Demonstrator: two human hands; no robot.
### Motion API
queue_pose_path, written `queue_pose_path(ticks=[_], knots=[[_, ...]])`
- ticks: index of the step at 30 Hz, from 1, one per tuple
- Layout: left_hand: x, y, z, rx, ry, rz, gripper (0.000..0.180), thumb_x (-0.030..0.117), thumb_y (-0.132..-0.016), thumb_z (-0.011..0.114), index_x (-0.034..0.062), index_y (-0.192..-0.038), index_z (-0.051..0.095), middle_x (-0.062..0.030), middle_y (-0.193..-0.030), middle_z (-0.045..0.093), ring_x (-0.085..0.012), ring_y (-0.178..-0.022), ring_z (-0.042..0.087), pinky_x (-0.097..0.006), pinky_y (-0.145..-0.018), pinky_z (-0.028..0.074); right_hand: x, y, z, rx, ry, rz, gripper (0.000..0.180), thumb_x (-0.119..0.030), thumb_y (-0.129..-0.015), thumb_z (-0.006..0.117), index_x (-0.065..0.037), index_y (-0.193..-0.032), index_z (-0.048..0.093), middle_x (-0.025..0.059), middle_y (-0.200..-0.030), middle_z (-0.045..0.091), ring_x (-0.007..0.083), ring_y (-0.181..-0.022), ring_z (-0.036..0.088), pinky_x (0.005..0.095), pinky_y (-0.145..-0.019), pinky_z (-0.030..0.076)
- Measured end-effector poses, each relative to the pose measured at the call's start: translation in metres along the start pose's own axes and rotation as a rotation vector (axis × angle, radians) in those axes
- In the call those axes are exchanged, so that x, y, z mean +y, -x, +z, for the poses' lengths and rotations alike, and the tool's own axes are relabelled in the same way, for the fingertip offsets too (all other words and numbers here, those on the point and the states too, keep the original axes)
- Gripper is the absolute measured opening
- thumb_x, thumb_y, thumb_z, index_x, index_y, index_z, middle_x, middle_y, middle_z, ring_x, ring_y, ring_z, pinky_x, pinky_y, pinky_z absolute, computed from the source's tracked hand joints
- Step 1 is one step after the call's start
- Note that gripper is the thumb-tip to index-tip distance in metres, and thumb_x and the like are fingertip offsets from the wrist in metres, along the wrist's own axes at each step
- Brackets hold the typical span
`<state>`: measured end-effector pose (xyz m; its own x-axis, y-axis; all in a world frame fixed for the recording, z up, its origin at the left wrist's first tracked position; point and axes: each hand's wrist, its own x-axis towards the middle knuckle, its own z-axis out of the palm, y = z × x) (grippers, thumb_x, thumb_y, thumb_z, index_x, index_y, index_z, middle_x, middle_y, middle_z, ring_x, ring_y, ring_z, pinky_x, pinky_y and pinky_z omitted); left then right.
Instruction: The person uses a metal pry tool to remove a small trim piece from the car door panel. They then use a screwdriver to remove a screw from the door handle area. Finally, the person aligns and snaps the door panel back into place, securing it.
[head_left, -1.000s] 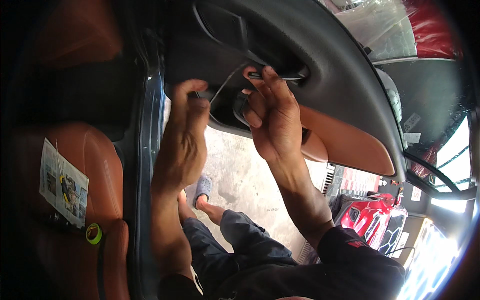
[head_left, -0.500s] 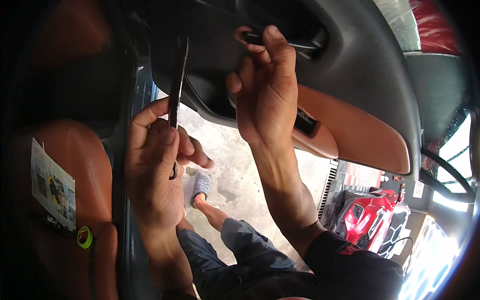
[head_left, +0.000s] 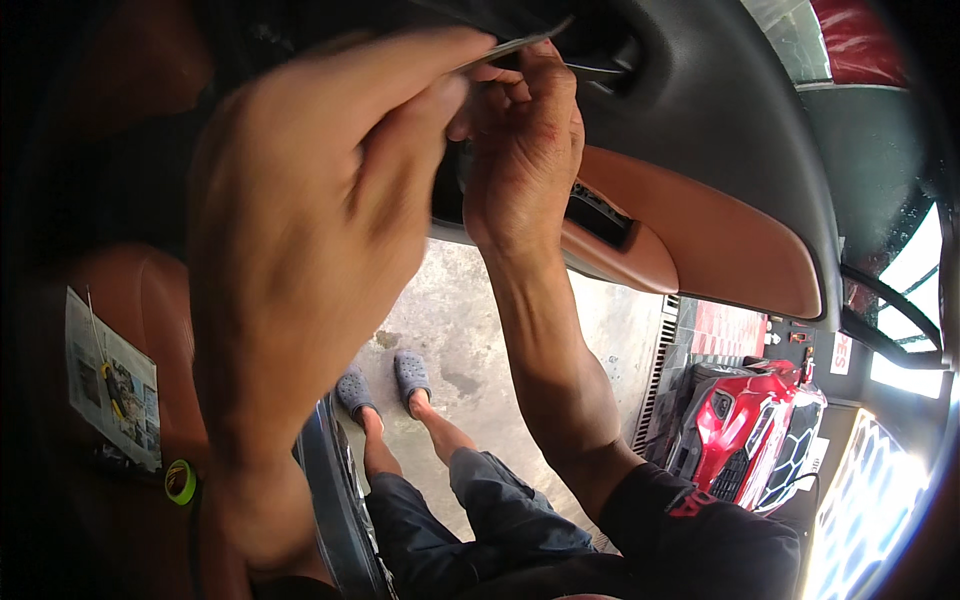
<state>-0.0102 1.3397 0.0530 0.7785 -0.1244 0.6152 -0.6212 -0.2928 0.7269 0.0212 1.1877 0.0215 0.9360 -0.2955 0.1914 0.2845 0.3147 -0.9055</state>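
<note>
My left hand (head_left: 320, 190), large and partly blurred, reaches up across the picture. It is closed on a slim, flat metal tool (head_left: 520, 43), whose tip lies at the inside door handle (head_left: 598, 70). My right hand (head_left: 525, 165) is raised at that dark handle, with thumb and fingers closed around its end. The tool's tip passes close by the right thumb. Both hands work against the black upper part of a car door panel (head_left: 720, 130). My left hand hides the tool's other end.
Brown armrest trim (head_left: 720, 235) runs along the open door. On the brown seat (head_left: 150, 270) at left lie a printed sheet (head_left: 100, 350), a yellow-and-black screwdriver (head_left: 112, 388) and a green tape roll (head_left: 180, 482). Below are concrete floor (head_left: 460, 310) and a red car (head_left: 735, 430).
My left hand has swung up and right, bringing the tool from upright to slanting at the handle. My right hand stays at the handle, shifted slightly. My view has tilted a little.
</note>
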Motion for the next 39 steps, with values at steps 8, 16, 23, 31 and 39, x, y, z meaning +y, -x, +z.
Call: queue_pose_path(ticks=[8, 16, 23, 31, 39], knots=[[0.016, -0.036, 0.019, -0.103, -0.07, -0.17, 0.027, 0.014, -0.102, 0.061, 0.0021, -0.124, 0.073, -0.0159, -0.102, 0.078, -0.0179, -0.076, 0.074, -0.028, -0.067, 0.057, 0.002, -0.001, 0.002, -0.065, -0.12, 0.077, 0.027, -0.032, -0.105, 0.06, -0.008, -0.094, 0.064, -0.0003, -0.079, 0.064, 0.0053, -0.062, 0.054, 0.023, -0.054, 0.047], [0.018, -0.038, 0.015, -0.115, -0.206, -0.097, 0.026, 0.016, -0.101, 0.063, 0.0033, -0.122, 0.074, -0.0157, -0.102, 0.078, -0.0198, -0.074, 0.074, -0.029, -0.069, 0.058, -0.002, 0.005, -0.002, -0.169, -0.087, 0.102, 0.034, -0.031, -0.11, 0.049, -0.003, -0.123, 0.063, 0.0066, -0.114, 0.07, 0.0132, -0.1, 0.068, 0.028, -0.087, 0.056], [0.015, -0.039, 0.03, -0.017, -0.183, -0.022, 0.024, 0.013, -0.099, 0.064, 0.0028, -0.118, 0.075, -0.0177, -0.104, 0.076, -0.0256, -0.082, 0.076, -0.034, -0.074, 0.059, 0.001, 0.004, -0.002, -0.096, 0.092, -0.023, 0.025, -0.03, -0.108, 0.058, -0.005, -0.106, 0.065, -0.0004, -0.087, 0.066, 0.0032, -0.071, 0.057, 0.0213, -0.062, 0.049], [0.035, -0.035, 0.048, 0.017, -0.421, -0.094, 0.023, 0.007, -0.095, 0.064, 0.0023, -0.114, 0.075, -0.0185, -0.101, 0.075, -0.0329, -0.089, 0.076, -0.037, -0.078, 0.06, 0.016, -0.004, -0.016, -0.236, -0.153, 0.035, 0.024, -0.027, -0.11, 0.056, -0.005, -0.107, 0.062, -0.0009, -0.09, 0.067, 0.0012, -0.076, 0.058, 0.0189, -0.066, 0.05], [0.056, -0.024, 0.073, 0.033, -0.384, -0.2, 0.025, 0.014, -0.095, 0.067, 0.0021, -0.117, 0.071, -0.018, -0.109, 0.074, -0.0357, -0.092, 0.075, -0.042, -0.079, 0.06, -0.007, 0.002, -0.028, -0.217, -0.078, 0.141, 0.026, -0.03, -0.107, 0.06, -0.004, -0.102, 0.061, -0.0003, -0.085, 0.066, 0.002, -0.071, 0.057, 0.0193, -0.062, 0.049]])
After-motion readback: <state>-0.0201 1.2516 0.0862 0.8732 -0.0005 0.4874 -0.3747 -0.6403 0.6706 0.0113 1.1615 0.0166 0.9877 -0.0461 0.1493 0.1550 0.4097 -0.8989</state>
